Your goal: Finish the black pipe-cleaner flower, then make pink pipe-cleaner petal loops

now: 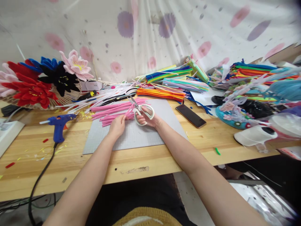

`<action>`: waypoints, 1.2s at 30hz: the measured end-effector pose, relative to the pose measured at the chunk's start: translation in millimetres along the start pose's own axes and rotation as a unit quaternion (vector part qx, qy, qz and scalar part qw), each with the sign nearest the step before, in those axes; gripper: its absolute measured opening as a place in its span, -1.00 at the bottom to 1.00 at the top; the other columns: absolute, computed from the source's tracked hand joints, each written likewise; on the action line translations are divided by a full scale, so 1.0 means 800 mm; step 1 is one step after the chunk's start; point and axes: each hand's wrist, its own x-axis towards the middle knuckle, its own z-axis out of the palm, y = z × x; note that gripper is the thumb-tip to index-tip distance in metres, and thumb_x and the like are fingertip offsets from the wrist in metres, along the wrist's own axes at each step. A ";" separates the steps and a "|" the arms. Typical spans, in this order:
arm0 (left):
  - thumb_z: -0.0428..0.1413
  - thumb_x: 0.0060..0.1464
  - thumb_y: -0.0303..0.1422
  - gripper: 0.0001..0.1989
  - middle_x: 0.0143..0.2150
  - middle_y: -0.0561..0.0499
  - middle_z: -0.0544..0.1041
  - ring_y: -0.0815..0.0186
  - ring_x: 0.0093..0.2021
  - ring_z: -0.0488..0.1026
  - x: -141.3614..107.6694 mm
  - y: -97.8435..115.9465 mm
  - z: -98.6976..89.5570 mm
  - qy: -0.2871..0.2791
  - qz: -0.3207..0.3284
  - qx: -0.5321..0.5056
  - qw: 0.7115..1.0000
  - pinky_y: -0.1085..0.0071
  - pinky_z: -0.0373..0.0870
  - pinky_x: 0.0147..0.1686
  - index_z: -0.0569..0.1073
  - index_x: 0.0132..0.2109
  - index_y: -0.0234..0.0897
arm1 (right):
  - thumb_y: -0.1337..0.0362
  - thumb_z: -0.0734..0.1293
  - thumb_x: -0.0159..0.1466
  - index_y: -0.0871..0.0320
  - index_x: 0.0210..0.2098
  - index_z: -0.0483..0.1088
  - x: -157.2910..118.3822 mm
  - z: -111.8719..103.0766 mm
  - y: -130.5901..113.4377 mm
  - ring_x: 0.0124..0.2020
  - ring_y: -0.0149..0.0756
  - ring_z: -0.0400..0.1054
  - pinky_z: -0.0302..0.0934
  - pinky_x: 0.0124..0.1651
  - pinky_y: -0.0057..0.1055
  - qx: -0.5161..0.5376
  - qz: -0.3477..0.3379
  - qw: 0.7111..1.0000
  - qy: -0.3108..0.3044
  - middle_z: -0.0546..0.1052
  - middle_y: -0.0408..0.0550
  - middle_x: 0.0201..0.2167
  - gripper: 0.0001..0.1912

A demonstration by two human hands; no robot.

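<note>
Pink pipe cleaners [110, 107] lie towards eleven o'clock on the grey mat [141, 138]. At their five o'clock, the left hand [118, 126] pinches some strands; I can't tell how many. At its two o'clock I see white-handled scissors [136, 106], the right hand's [150, 119] fingers curled around the handles. At that hand's three o'clock lies a phone [191, 115].
</note>
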 end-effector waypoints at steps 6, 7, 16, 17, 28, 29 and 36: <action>-0.25 0.20 -0.32 -0.61 -0.19 -0.09 0.52 0.21 -0.16 0.42 0.005 -0.025 -0.034 0.105 -0.034 0.019 0.994 0.36 0.27 -0.15 0.45 -0.16 -0.30 | -0.11 -0.03 0.30 0.22 -0.36 0.26 -0.020 -0.001 -0.014 -0.61 -0.45 0.11 0.07 -0.56 -0.51 -0.098 -0.007 0.995 -0.007 0.24 -0.16 -0.59 -0.46; -0.25 0.20 -0.31 -0.61 -0.18 -0.10 0.51 0.21 -0.14 0.41 0.005 -0.030 -0.042 0.121 -0.031 0.036 0.991 0.35 0.26 -0.15 0.46 -0.14 -0.29 | -0.10 0.01 0.30 0.20 -0.36 0.25 -0.025 -0.002 -0.019 -0.61 -0.46 0.12 0.07 -0.55 -0.51 -0.116 -0.045 0.992 0.013 0.24 -0.17 -0.58 -0.50; 0.01 0.05 -0.20 -0.62 -0.15 -0.09 0.40 0.16 -0.06 0.32 0.002 -0.048 -0.049 0.021 0.084 0.143 0.986 0.25 0.21 -0.01 0.47 -0.01 -0.19 | 0.11 0.34 0.07 0.13 -0.24 0.21 -0.063 -0.070 -0.051 -0.35 -0.33 0.28 0.15 -0.22 -0.37 -0.511 -0.235 0.647 0.515 0.39 -0.12 -0.36 -0.65; 0.04 0.02 -0.18 -0.60 -0.10 -0.09 0.40 0.14 -0.03 0.30 0.003 -0.048 -0.047 0.025 0.093 0.137 0.986 0.23 0.19 0.02 0.46 0.01 -0.18 | 0.12 0.34 0.08 0.14 -0.23 0.22 -0.065 -0.077 -0.052 -0.29 -0.27 0.30 0.15 -0.17 -0.34 -0.558 -0.203 0.599 0.537 0.41 -0.06 -0.31 -0.66; 0.07 0.00 -0.31 -0.82 -0.18 -0.18 0.44 0.04 -0.04 0.32 0.072 -0.047 -0.043 0.026 0.051 0.215 0.975 0.17 0.21 -0.02 0.47 -0.25 -0.26 | 0.22 0.21 0.19 0.33 -0.08 0.24 -0.063 -0.067 -0.051 -0.01 0.07 0.28 0.12 -0.01 -0.11 -0.675 -0.053 0.433 0.595 0.40 0.35 -0.08 -0.63; 0.07 0.00 -0.33 -0.85 -0.20 -0.18 0.44 0.03 -0.05 0.33 0.078 -0.046 -0.042 0.009 0.056 0.242 0.969 0.18 0.22 -0.04 0.48 -0.27 -0.25 | 0.22 0.22 0.19 0.35 -0.05 0.21 -0.064 -0.067 -0.051 -0.03 0.08 0.30 0.13 -0.03 -0.10 -0.664 -0.049 0.441 0.602 0.41 0.35 -0.10 -0.61; -0.06 0.07 -0.42 -0.79 -0.18 -0.17 0.49 0.09 -0.13 0.40 0.097 -0.042 -0.050 -0.014 0.053 0.331 0.942 0.25 0.27 -0.17 0.46 -0.24 -0.24 | 0.28 0.24 0.16 0.29 -0.04 0.15 -0.065 -0.068 -0.052 -0.13 0.01 0.35 0.16 -0.08 -0.13 -0.645 -0.051 0.460 0.609 0.44 0.28 -0.16 -0.61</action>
